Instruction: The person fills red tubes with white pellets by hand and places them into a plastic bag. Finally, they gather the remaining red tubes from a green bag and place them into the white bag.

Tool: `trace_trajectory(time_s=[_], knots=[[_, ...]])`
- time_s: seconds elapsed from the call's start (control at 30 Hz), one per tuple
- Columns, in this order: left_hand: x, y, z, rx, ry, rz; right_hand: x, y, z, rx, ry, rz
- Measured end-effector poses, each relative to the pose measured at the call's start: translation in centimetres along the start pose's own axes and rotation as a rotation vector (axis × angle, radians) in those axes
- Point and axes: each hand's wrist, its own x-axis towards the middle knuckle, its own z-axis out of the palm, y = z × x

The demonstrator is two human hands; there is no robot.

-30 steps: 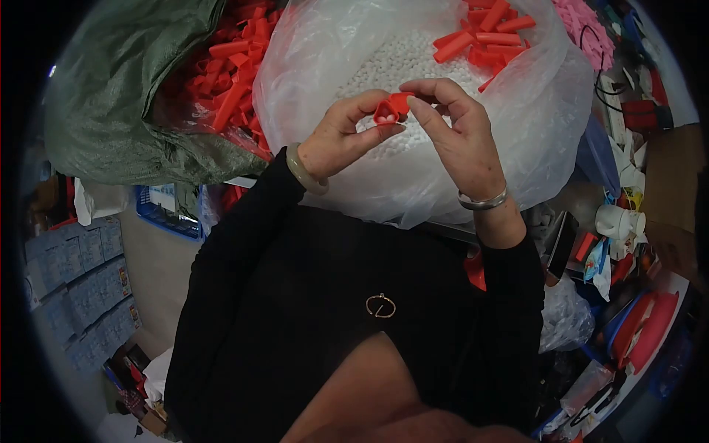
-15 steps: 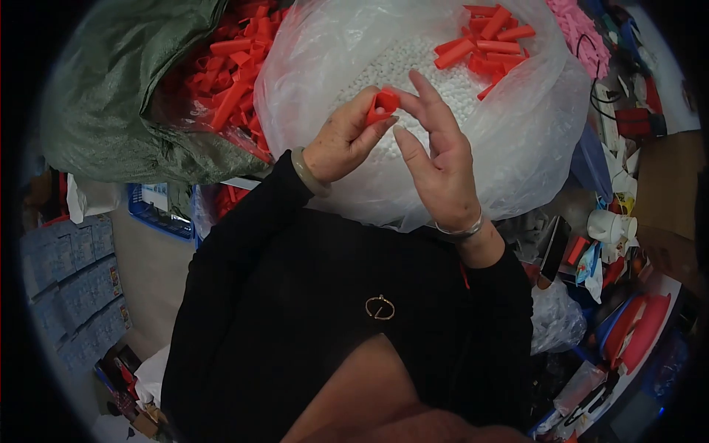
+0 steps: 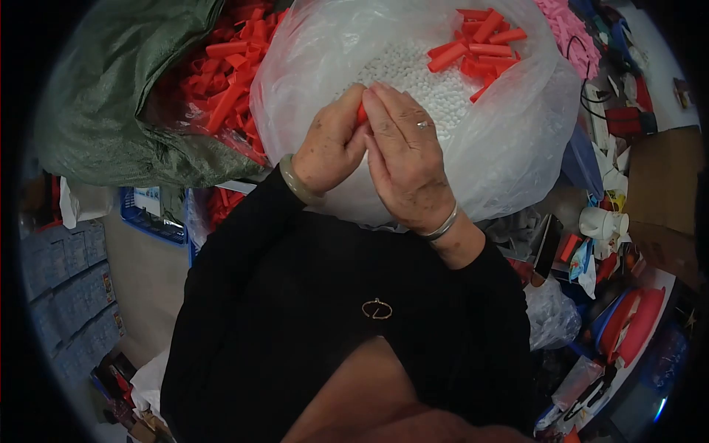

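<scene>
My left hand [image 3: 330, 144] is closed around a small red plastic piece [image 3: 362, 115], of which only a sliver shows between the hands. Against its other side presses my right hand [image 3: 410, 155], fingers together and back turned up, hiding most of the piece. Both hands are over a large translucent plastic bag [image 3: 303, 59] holding many small white beads [image 3: 443, 103]. Several red plastic pieces [image 3: 491, 50] lie on the beads at the far right side of the bag.
Left of the bag, a dark green woven sack [image 3: 88, 111] holds a heap of red pieces [image 3: 233, 66]. A blue basket [image 3: 151, 221] stands below it. Pink pieces [image 3: 569, 37], a cardboard box [image 3: 665, 199] and a white mug-like container [image 3: 602, 223] are at right.
My right hand has turned over and moved left, closing onto the red piece. Earlier its fingers were spread and the piece's open, hollow end was visible in my left hand.
</scene>
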Motion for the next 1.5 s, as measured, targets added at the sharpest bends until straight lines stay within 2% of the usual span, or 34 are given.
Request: trace_trajectory(time_s=[0.03, 0.1, 0.17, 0.2, 0.23, 0.3, 0.37, 0.4, 0.47, 0.5, 0.57, 0.6, 0.67, 0.8, 0.87, 0.9, 0.97, 1.1, 1.27, 1.37, 1.5], knots=[[-0.3, -0.1, -0.8, 0.018, -0.002, -0.022, 0.2, -0.2, 0.1, -0.001, -0.001, -0.001], [-1.3, 0.3, -3.3, 0.093, -0.014, -0.060, 0.9, -0.6, -0.1, 0.349, -0.131, 0.068], [-2.9, 2.3, -6.6, 0.019, -0.054, -0.324, 1.2, 0.4, 0.1, 0.310, -0.153, 0.064], [-4.2, 2.4, -8.6, 0.085, -0.054, -0.314, 1.6, 1.4, 0.1, 0.274, -0.179, 0.065], [-5.7, 2.4, -10.9, 0.150, -0.053, -0.305, 2.4, 3.4, -0.3, 0.119, -0.161, 0.056], [-8.3, 3.8, -15.9, 0.483, -0.244, -0.548, 4.2, 9.1, -1.7, -0.207, -0.200, 0.078], [-12.4, 3.7, -19.0, 0.951, -0.284, -0.543, 5.6, 14.1, -2.8, -0.576, -0.351, 0.166], [-13.6, 3.6, -19.8, 0.951, -0.281, -0.547, 6.2, 15.8, -2.8, -0.773, -0.443, 0.222], [-15.0, 3.5, -20.8, 1.292, -0.166, -0.455, 7.5, 17.5, -2.0, -0.908, -0.583, 0.471], [-14.6, 3.7, -20.5, 1.293, -0.163, -0.462, 7.6, 18.4, -1.3, -0.905, -0.585, 0.465], [-12.7, 4.0, -19.1, 0.921, 0.016, -0.445, 6.9, 20.5, 0.6, -0.827, -0.479, 0.620], [-12.0, 4.0, -18.6, 0.926, 0.026, -0.453, 6.6, 21.1, 1.2, -0.821, -0.480, 0.606], [-10.6, 3.9, -17.7, 0.770, -0.007, -0.342, 6.4, 21.9, 2.3, -0.774, -0.374, 0.618], [-8.1, 3.7, -16.0, 0.693, 0.003, -0.276, 6.2, 19.4, 1.7, -0.566, -0.405, 0.510], [-7.3, 3.6, -15.3, 0.612, -0.009, -0.272, 6.0, 16.6, 1.1, -0.342, -0.525, 0.478], [-6.9, 3.5, -14.9, 0.609, -0.010, -0.279, 5.5, 16.3, 1.1, -0.340, -0.533, 0.479], [-6.3, 3.2, -14.4, 0.578, -0.041, -0.224, 4.5, 15.7, 1.5, -0.312, -0.504, 0.291], [-5.8, 2.3, -13.2, 0.523, -0.007, -0.160, 3.9, 13.1, 1.4, -0.351, -0.482, 0.287], [-5.2, 2.4, -12.1, 0.477, -0.052, -0.155, 3.5, 11.3, 1.6, -0.511, -0.629, 0.349], [-4.8, 2.5, -11.5, 0.463, -0.052, -0.112, 2.7, 12.0, 1.5, -0.432, -0.712, 0.337], [-4.6, 2.3, -11.2, 0.437, -0.045, -0.097, 1.4, 10.8, 1.2, -0.380, -0.708, 0.250]])
